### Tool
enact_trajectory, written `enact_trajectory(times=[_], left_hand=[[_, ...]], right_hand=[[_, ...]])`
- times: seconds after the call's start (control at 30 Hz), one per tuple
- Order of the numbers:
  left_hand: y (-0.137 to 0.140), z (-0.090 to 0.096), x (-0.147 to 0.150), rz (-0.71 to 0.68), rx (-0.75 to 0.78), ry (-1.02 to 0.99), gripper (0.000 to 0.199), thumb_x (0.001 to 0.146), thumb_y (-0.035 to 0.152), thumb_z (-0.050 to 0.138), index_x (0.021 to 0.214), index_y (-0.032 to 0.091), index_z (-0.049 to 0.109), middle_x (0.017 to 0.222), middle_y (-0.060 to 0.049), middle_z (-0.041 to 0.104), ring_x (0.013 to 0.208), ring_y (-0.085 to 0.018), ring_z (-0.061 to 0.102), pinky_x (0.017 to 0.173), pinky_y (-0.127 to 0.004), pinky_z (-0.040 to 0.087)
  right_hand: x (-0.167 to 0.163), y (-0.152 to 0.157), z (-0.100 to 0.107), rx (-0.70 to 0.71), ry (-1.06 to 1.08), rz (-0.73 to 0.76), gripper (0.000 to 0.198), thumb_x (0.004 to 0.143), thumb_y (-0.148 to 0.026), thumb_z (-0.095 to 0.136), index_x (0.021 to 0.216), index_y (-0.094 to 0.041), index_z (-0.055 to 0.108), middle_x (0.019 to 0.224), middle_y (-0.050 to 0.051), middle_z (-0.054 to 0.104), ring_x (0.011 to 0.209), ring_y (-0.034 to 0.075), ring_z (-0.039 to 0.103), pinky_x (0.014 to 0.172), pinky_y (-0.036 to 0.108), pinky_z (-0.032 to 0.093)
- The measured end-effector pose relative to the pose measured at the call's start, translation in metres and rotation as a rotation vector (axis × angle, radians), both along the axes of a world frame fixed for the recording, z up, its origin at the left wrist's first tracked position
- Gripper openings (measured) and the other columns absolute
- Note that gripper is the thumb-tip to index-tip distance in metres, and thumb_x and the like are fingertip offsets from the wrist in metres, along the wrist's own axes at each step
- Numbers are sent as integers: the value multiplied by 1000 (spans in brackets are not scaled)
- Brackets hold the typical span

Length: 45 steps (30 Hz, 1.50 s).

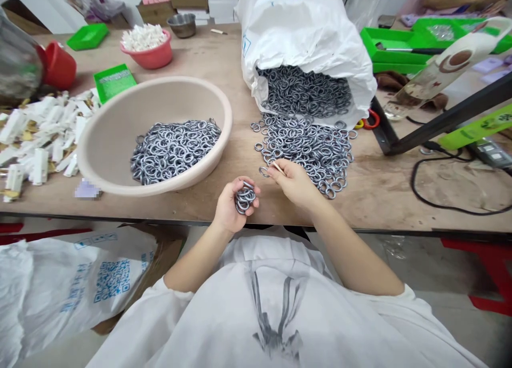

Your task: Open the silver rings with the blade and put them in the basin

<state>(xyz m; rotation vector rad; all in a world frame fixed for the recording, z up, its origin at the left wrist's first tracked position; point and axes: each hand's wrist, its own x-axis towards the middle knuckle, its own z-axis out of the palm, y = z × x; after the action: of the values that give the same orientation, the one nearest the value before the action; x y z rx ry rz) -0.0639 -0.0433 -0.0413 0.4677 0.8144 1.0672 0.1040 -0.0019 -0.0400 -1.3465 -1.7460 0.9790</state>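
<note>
My left hand [228, 210] is cupped around a clump of dark grey metal rings [245, 198], just above the table's front edge. To its right, my right hand [296, 185] is closed on a thin pale stick [279, 168], at the near left edge of a loose ring pile [308, 149]. One ring [264, 172] lies by its fingertips; whether they touch it I cannot tell. The pile spills from a white sack [304, 32] lying open towards me. More such rings [176, 149] are heaped in a large beige basin [104, 144] on the left.
White plastic pieces [44, 128] cover the table's left end. Behind the basin are a green tray [116, 82], a pink bowl [150, 56] of white pieces and a metal bowl [182, 25]. On the right stand a black metal frame [440, 117], a cable [416, 184] and green trays [392, 50].
</note>
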Motion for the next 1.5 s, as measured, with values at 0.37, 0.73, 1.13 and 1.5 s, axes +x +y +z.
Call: enact_trajectory(times=[0.37, 0.73, 1.13, 1.5], left_hand=[[-11, -2, 31, 6, 147, 135, 37, 75, 46, 74, 81, 20, 48, 61, 7, 53, 40, -5, 45, 33, -15, 25], [-13, 3, 22, -209, 226, 125, 21, 78, 34, 64, 88, 17, 58, 53, 4, 50, 43, -7, 38, 37, -17, 28], [-11, 7, 15, -293, 211, 54, 19, 75, 32, 61, 70, 19, 48, 49, 4, 48, 41, -8, 38, 37, -16, 28], [-18, 7, 10, -476, 302, 45, 20, 78, 31, 61, 68, 17, 53, 49, 1, 51, 41, -8, 39, 39, -18, 28]], right_hand=[[-21, -48, -2, -161, 659, -66, 36, 79, -55, 72, 86, -24, 56, 71, -4, 56, 59, 12, 52, 53, 25, 48], [-6, -44, 10, -221, 639, 151, 38, 81, -57, 70, 90, -21, 61, 68, -3, 60, 52, 13, 58, 53, 28, 51], [16, -61, 27, 262, -183, 172, 49, 98, -53, 43, 64, -19, 53, 63, -1, 51, 58, 11, 42, 58, 26, 26], [22, -37, 12, 189, -274, 16, 52, 97, -57, 43, 60, -20, 50, 55, -2, 47, 55, 12, 42, 57, 27, 26]])
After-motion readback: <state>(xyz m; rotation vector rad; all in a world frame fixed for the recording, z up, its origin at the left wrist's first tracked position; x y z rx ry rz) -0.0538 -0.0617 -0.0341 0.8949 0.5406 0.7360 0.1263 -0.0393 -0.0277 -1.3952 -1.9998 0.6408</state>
